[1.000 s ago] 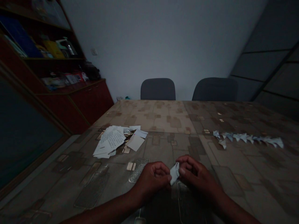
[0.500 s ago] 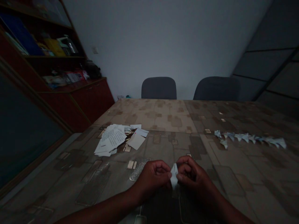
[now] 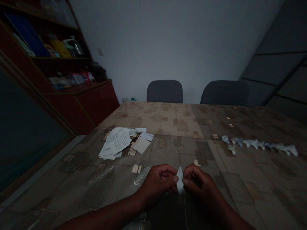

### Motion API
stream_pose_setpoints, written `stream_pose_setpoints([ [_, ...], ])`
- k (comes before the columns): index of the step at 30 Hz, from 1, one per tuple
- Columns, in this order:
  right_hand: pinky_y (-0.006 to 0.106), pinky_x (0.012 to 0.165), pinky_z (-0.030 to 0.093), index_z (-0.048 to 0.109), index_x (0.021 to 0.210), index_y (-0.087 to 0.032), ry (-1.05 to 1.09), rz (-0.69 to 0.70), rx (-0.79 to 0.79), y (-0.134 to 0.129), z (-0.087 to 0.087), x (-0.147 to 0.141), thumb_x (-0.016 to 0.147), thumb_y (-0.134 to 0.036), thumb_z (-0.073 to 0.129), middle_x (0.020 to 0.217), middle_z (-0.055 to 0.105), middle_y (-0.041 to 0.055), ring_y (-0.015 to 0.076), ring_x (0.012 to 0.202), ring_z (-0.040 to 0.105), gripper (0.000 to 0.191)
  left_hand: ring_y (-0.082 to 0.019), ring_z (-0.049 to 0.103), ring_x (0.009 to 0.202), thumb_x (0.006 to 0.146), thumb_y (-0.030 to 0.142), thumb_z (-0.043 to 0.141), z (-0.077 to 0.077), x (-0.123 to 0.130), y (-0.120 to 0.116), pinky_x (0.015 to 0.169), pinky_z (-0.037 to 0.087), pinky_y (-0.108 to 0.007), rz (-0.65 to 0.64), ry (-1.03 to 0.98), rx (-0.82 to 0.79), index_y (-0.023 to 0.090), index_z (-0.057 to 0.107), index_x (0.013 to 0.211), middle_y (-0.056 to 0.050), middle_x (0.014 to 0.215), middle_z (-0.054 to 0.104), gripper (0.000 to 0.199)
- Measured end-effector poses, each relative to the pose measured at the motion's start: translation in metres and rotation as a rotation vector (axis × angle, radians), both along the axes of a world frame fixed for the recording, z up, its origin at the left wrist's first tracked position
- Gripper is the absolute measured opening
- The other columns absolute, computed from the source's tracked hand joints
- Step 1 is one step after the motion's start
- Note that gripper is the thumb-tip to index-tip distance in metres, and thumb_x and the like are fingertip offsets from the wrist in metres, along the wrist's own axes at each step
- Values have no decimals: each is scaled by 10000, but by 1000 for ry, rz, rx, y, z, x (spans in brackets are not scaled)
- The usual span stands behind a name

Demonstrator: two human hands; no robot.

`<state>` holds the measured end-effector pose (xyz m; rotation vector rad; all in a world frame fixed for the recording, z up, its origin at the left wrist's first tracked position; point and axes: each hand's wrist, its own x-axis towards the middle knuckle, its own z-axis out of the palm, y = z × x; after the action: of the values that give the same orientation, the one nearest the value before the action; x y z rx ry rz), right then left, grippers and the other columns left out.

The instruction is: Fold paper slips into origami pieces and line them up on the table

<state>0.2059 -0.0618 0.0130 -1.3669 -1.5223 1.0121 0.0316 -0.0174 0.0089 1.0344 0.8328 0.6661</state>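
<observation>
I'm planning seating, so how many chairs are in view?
2. One gray chair stands beyond the far edge of the table, near the middle; the second gray chair stands to its right. Others may be hidden by the table.

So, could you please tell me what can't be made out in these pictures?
All in the head view:
- Folded paper: underside turned away, side edges partly behind the fingertips of the left hand and right hand.
- Printed sheets: text too small and dim.
- Row of folded papers: overlapping, too small to count surely.
- Two chairs: seats and legs behind the table.
- Forearms: cut off by the bottom edge.
</observation>
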Motion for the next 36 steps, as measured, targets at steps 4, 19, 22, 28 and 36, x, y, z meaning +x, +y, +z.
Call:
stream_pose_setpoints([
  [4, 255, 572, 426, 583, 842, -211, -159, 32, 122, -3, 4, 4, 869, -229, 501, 704, 602, -9, 151, 633, 568, 89, -104, 553, 455, 661, 460, 769, -1, -1, 3, 494, 415, -204, 38, 22, 12, 114, 614, 697, -29, 521, 646, 381],
  [19, 268, 601, 472, 680, 918, -229, -640, 89, 654, -1, -5, 10, 896, -149, 525, 795, 660, 40, 167, 703, 589, 176, -113, 545, 448, 680, 488, 738, 5, -2, -1, 496, 403, -215, 26, 14, -15, 126, 607, 650, -35, 511, 644, 385],
  [22, 300, 672, 504, 675, 937, -234, -484, 109, 568, -3, -2, 9, 886, -141, 534, 857, 691, 46, 180, 780, 630, 176, -113, 542, 452, 674, 485, 745, 6, -1, -2, 504, 403, -217, 40, 13, -19, 127, 610, 662, -26, 507, 636, 383],
  [28, 299, 649, 517, 679, 880, -244, -249, 87, 323, -5, 3, 3, 819, -136, 587, 835, 724, 30, 190, 742, 673, 154, -109, 534, 447, 678, 481, 747, 3, -1, -2, 494, 391, -213, 39, -1, -3, 122, 612, 694, -22, 512, 635, 384],
  [36, 265, 585, 476, 667, 802, -222, -198, 72, 286, -5, 2, 1, 805, -140, 588, 735, 680, 17, 160, 649, 634, 113, -111, 529, 421, 643, 493, 755, 2, 1, -2, 471, 379, -210, 47, 36, -3, 137, 588, 696, -15, 497, 631, 397],
])
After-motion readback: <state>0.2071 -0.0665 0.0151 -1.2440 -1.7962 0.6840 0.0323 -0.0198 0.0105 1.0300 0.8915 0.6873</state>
